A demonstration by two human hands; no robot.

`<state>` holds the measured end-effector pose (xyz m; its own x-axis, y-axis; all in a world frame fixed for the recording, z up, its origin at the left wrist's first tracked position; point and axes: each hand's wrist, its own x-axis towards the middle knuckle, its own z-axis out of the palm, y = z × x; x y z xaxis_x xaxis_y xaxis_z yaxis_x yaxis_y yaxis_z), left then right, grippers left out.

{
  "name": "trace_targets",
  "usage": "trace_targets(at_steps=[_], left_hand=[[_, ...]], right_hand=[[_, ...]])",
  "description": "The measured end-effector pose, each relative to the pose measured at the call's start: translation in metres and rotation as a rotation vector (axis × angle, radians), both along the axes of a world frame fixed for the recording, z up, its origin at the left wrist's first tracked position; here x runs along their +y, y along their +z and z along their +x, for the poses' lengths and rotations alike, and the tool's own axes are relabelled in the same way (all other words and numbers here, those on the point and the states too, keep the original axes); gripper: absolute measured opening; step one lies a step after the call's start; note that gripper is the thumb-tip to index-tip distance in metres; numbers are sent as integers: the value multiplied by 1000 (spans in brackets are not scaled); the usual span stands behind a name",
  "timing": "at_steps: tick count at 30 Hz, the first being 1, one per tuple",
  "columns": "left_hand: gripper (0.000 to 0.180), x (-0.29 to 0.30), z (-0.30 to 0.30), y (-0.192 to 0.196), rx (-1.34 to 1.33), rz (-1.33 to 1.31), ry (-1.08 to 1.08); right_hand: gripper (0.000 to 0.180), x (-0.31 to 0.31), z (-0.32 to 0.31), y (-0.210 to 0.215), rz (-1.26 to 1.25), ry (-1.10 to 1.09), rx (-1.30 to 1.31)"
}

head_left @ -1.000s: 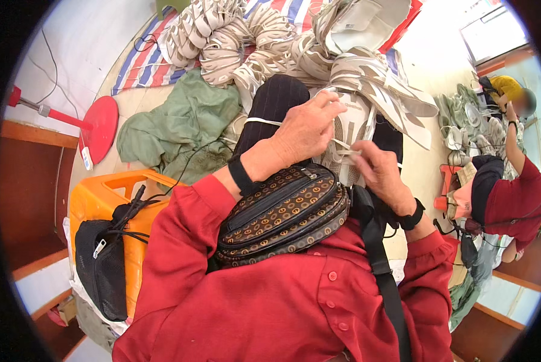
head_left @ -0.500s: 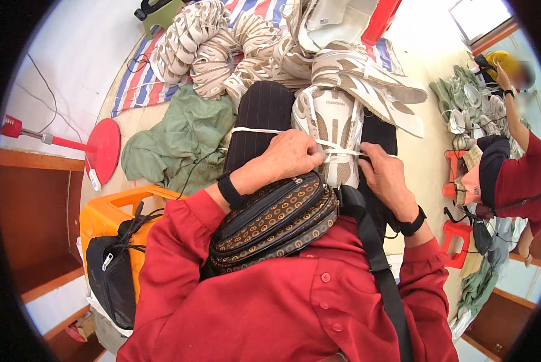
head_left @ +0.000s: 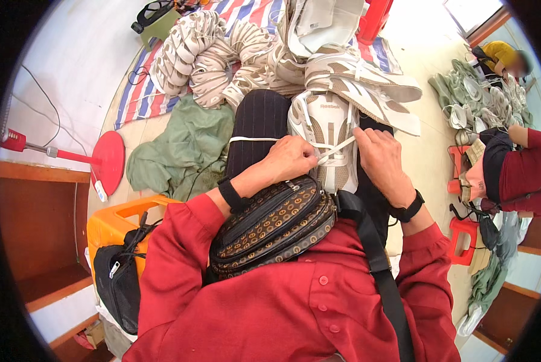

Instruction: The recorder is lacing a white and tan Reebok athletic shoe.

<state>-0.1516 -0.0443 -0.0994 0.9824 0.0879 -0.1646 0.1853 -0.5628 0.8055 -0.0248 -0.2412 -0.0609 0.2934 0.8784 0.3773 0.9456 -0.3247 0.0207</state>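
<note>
A white and beige sneaker upper [head_left: 329, 120] lies lengthwise over my right thigh, its toe end away from me. White shoelace [head_left: 340, 146] crosses its throat. My left hand [head_left: 289, 155] is closed in a pinch on the lace at the upper's left side; a length of lace trails from it across my left thigh. My right hand [head_left: 381, 161] pinches the other lace end at the upper's right edge, and that stretch runs taut and slanting toward the middle. Just beyond the upper, more uppers [head_left: 361, 84] lie stacked together. The fingertips partly hide the lace ends.
A patterned waist bag [head_left: 276, 229] sits on my lap. Rows of bundled uppers [head_left: 189, 51] lie on a striped sheet [head_left: 140, 102]. Left are a green cloth [head_left: 180, 145], an orange stool [head_left: 110, 220] and a red round base [head_left: 108, 160]. A co-worker [head_left: 521, 166] sits at right.
My right hand has moved slightly up and left, drawing its lace end slanting upward over the upper. My left hand stays near its place. The co-worker's raised arm has come down.
</note>
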Motion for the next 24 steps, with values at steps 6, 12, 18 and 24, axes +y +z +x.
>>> trace_targets(at_steps=[6, 12, 18, 24], left_hand=[[16, 1, -10, 6, -370, 103, 112], [49, 3, -12, 12, -575, 374, 134], [43, -2, -7, 12, -513, 663, 36], [33, 5, 0, 10, -493, 784, -9]], right_hand=[[21, -2, 11, -13, 10, -42, 20], [20, -3, 12, -8, 47, -71, 51], [17, -4, 11, -4, 48, -59, 41], [14, -8, 33, -1, 172, -141, 43]])
